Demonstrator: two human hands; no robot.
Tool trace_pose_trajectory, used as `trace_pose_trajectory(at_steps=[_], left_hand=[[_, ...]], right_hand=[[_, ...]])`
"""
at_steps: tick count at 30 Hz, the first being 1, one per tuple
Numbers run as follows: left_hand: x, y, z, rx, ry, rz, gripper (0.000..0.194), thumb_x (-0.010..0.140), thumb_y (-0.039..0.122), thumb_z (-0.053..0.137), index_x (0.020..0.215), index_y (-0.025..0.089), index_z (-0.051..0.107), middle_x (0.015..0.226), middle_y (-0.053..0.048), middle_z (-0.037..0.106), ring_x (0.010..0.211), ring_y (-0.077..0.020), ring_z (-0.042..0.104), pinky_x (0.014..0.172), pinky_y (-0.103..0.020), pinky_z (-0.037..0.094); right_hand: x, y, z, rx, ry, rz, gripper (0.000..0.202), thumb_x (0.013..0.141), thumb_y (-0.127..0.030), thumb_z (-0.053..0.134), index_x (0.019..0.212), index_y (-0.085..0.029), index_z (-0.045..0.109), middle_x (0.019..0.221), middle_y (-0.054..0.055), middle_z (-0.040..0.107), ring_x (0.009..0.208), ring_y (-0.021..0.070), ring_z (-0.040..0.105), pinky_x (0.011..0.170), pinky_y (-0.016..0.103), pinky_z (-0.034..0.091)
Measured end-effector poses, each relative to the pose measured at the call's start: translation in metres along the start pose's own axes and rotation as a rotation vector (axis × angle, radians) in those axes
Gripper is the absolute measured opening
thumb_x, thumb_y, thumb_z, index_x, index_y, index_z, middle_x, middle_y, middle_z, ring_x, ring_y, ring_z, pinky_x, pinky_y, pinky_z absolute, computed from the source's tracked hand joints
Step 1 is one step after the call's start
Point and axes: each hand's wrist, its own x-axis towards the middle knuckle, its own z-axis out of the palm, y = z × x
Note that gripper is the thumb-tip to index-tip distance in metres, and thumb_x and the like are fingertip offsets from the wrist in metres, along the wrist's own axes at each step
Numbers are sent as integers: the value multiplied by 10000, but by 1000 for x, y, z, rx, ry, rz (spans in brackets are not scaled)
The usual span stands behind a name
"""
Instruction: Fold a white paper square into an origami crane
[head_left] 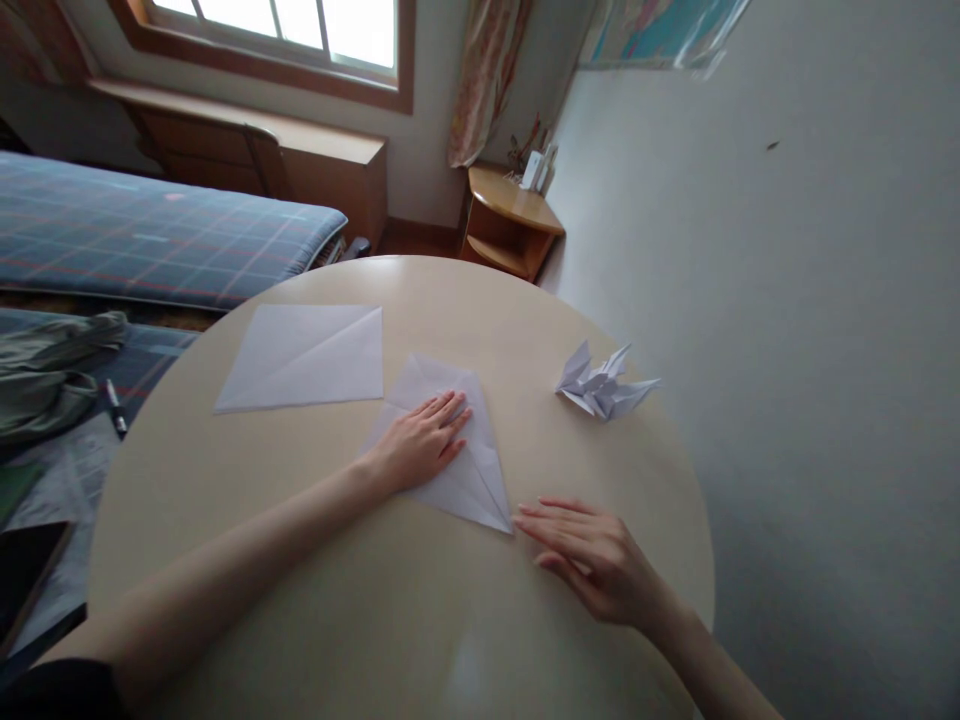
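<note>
L grip on paper, long axis & tip twd R grip

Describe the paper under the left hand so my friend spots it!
Find the round cream table. Near its middle, the left hand rests on white creased paper. Unlike the flat sheet leftward and spiky folded paper rightward, only this lies under a hand.
</note>
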Motion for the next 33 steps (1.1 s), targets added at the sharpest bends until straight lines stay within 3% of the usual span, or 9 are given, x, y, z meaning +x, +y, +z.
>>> trace_pose_trajectory(at_steps=[3, 5, 6, 11, 20, 33], left_hand=[[0, -7, 1, -26, -1, 49, 434, 938, 327, 334, 1315, 131, 428, 1430, -123, 320, 1325, -209, 283, 1086, -337, 261], [0, -10, 0, -45, -7, 78, 433, 943, 335, 326, 1318, 142, 425, 1434, -122, 312, 1328, -206, 277, 1089, -332, 253], [0, -11, -1, -54, -10, 90, 433, 944, 336, 324, 1321, 146, 423, 1436, -123, 307, 1329, -206, 273, 1091, -332, 249], [-1, -13, -4, -87, -29, 111, 439, 945, 345, 328, 1336, 160, 406, 1447, -121, 279, 1337, -214, 249, 1095, -343, 242], [-2, -11, -4, -119, -47, 94, 444, 941, 350, 331, 1344, 174, 389, 1463, -94, 243, 1344, -211, 233, 1098, -355, 245], [-3, -12, -2, -125, -21, 101, 444, 933, 339, 353, 1333, 152, 407, 1455, -120, 256, 1339, -220, 246, 1096, -362, 251]], right_hand=[[22, 20, 2, -140, 120, 116, 293, 933, -254, 382, 903, -141, 651, 785, 69, 721, 734, 146, 667, 653, 240, 470], [41, 34, 6, -308, 97, 244, 397, 931, -292, 379, 646, -161, 622, 569, 49, 657, 545, 147, 613, 508, 248, 366], [49, 40, 8, -370, 55, 276, 411, 928, -303, 384, 609, -161, 602, 546, 50, 642, 515, 150, 595, 488, 255, 320], [72, 64, 27, -374, -111, 247, 425, 925, -398, 383, 643, -159, 593, 565, 46, 648, 493, 134, 569, 490, 257, 216], [67, 74, 36, -323, -22, 148, 440, 931, -388, 369, 597, -164, 549, 536, 32, 606, 492, 126, 527, 531, 261, 238], [68, 66, 29, -267, -106, 157, 324, 866, -295, 504, 571, -168, 547, 556, 24, 623, 508, 122, 539, 523, 258, 233]])
